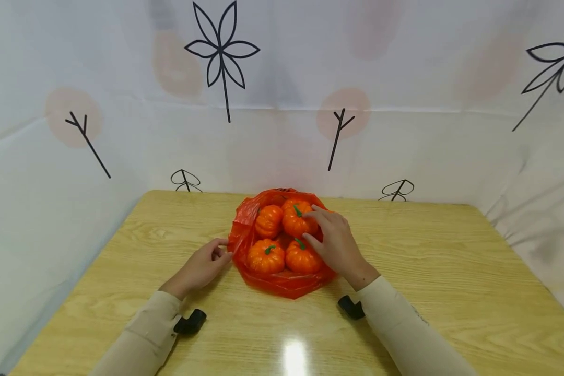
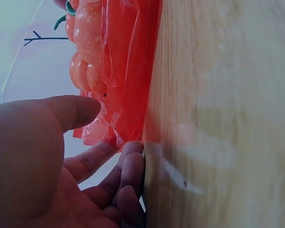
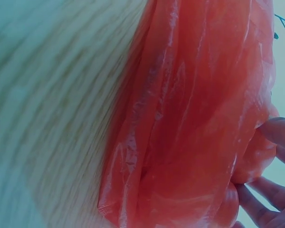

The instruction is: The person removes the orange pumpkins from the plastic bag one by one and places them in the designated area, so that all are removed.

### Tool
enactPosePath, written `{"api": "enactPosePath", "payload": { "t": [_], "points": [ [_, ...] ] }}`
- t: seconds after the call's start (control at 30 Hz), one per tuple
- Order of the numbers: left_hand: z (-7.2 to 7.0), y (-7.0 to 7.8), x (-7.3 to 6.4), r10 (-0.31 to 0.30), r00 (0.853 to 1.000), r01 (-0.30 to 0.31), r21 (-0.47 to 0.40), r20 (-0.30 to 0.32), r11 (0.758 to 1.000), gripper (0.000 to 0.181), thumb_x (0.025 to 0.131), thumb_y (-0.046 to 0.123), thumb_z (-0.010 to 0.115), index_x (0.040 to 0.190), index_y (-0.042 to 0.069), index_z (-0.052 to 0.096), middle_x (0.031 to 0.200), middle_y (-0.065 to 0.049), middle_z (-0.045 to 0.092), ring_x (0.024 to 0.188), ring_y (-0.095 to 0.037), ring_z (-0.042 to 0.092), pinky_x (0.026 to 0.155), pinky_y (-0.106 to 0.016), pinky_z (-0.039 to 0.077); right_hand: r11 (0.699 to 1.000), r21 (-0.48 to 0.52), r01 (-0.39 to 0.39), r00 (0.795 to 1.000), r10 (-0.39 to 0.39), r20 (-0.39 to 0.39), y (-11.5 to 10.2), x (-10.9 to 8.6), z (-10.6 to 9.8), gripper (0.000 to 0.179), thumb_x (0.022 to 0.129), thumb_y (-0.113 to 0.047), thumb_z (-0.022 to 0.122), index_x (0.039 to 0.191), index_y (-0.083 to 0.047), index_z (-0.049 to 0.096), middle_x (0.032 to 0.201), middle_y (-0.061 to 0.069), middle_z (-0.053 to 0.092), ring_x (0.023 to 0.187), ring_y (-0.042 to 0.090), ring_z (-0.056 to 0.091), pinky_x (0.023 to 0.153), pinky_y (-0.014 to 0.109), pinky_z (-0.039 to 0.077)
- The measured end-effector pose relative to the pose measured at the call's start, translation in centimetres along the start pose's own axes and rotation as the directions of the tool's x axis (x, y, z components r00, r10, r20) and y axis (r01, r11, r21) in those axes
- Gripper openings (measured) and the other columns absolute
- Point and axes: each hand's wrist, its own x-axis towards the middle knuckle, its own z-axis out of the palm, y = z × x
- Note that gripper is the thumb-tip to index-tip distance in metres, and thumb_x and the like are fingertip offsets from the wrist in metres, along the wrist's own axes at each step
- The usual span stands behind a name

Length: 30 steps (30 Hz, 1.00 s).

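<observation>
Several small orange pumpkins with green stems sit in a red plastic bag (image 1: 274, 286), its mouth spread wide. One pumpkin (image 1: 265, 256) is at the near left, another (image 1: 303, 258) at the near right. Farther back are a left one (image 1: 268, 221) and a right one (image 1: 297, 222). My right hand (image 1: 336, 243) is over the bag's right side, fingers apart and touching the pumpkins; it hides part of that side. At the bag's left edge, my left hand (image 1: 206, 265) touches the red plastic (image 2: 126, 71) with loosely bent fingers, thumb and forefinger apart.
The bag stands toward the back of a light wooden table (image 1: 427, 271). Behind it hangs a white cloth (image 1: 272, 146) with black plant drawings. A black wrist mount (image 1: 190, 322) is on the left sleeve, a similar one (image 1: 351, 308) on the right.
</observation>
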Motion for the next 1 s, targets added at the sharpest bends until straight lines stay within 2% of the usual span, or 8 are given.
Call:
{"api": "enactPosePath", "payload": {
  "t": [0.2, 0.3, 0.53, 1.0],
  "points": [
    [0.0, -0.2, -0.1, -0.001, 1.000, 0.001, 0.007, -0.003, 1.000, 0.039, 0.102, 0.030, 0.058, 0.135, 0.009, 0.054, 0.101, -0.007, 0.060, 0.085, -0.017, 0.052, 0.074, -0.030, 0.044, 1.000, 0.015, 0.016, 1.000, -0.016, -0.002, -0.2, 0.1, 0.1, 0.040, 0.088, -0.018, 0.078, 0.123, -0.008, 0.062, 0.140, 0.017, 0.057, 0.134, 0.036, 0.051, 0.119, 0.058, 0.024],
    [0.0, -0.2, -0.1, -0.003, 1.000, 0.003, 0.005, 0.001, 1.000, 0.039, 0.102, 0.030, 0.058, 0.135, 0.009, 0.054, 0.101, -0.007, 0.060, 0.085, -0.018, 0.052, 0.073, -0.030, 0.044, 0.999, 0.028, 0.019, 1.000, -0.019, -0.009, -0.3, 0.0, 0.0, 0.042, 0.087, -0.018, 0.079, 0.124, -0.007, 0.062, 0.140, 0.017, 0.058, 0.134, 0.035, 0.050, 0.119, 0.057, 0.025],
    [0.1, -0.1, 0.0, 0.004, 1.000, -0.004, 0.005, -0.004, 1.000, 0.039, 0.102, 0.030, 0.058, 0.134, 0.009, 0.054, 0.100, -0.007, 0.060, 0.084, -0.017, 0.052, 0.074, -0.030, 0.043, 0.999, 0.037, 0.027, 0.999, -0.026, -0.039, -0.4, -0.4, -0.2, 0.046, 0.087, -0.017, 0.079, 0.128, -0.006, 0.062, 0.143, 0.018, 0.053, 0.130, 0.036, 0.049, 0.107, 0.052, 0.045],
    [0.1, -0.1, -0.1, 0.019, 1.000, -0.019, 0.013, -0.008, 1.000, 0.039, 0.102, 0.028, 0.058, 0.135, 0.007, 0.054, 0.099, -0.007, 0.060, 0.083, -0.017, 0.052, 0.074, -0.030, 0.043, 0.996, 0.052, 0.079, 0.995, -0.075, -0.067, -0.6, -1.1, -1.2, 0.045, 0.086, -0.014, 0.080, 0.128, -0.010, 0.065, 0.144, 0.017, 0.054, 0.124, 0.034, 0.051, 0.097, 0.049, 0.052]
  ]
}}
